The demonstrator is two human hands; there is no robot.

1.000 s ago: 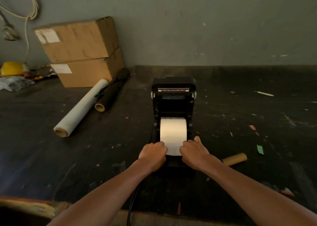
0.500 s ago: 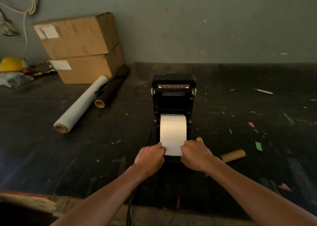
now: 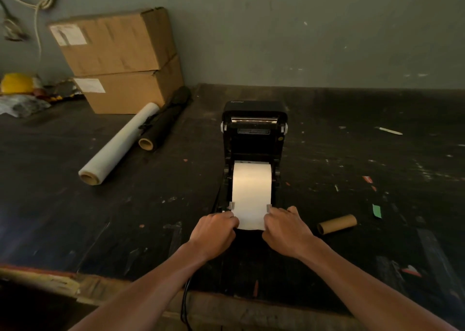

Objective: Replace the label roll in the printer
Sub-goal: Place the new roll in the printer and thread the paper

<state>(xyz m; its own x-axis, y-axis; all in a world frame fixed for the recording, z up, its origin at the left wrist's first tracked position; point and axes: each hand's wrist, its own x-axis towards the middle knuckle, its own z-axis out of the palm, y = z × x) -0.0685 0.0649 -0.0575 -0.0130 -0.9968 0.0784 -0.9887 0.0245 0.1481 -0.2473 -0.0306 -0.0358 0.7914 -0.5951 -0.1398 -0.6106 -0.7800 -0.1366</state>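
A black label printer stands in the middle of the dark table with its lid tilted up and back. A white label strip runs out of its bay toward me between two small grey side guides. My left hand pinches the strip's left front corner. My right hand pinches its right front corner. The strip's front edge lies between my thumbs. The roll itself is hidden under the strip. An empty brown cardboard core lies on the table just right of my right hand.
Two stacked cardboard boxes stand at the back left against the wall. A white film roll and a black roll lie in front of them. A black cable drops over the table's front edge. Paper scraps dot the right side.
Both hands have drawn the label strip further out toward me, so more white paper shows and the grey guides are uncovered. The camera has tilted slightly.
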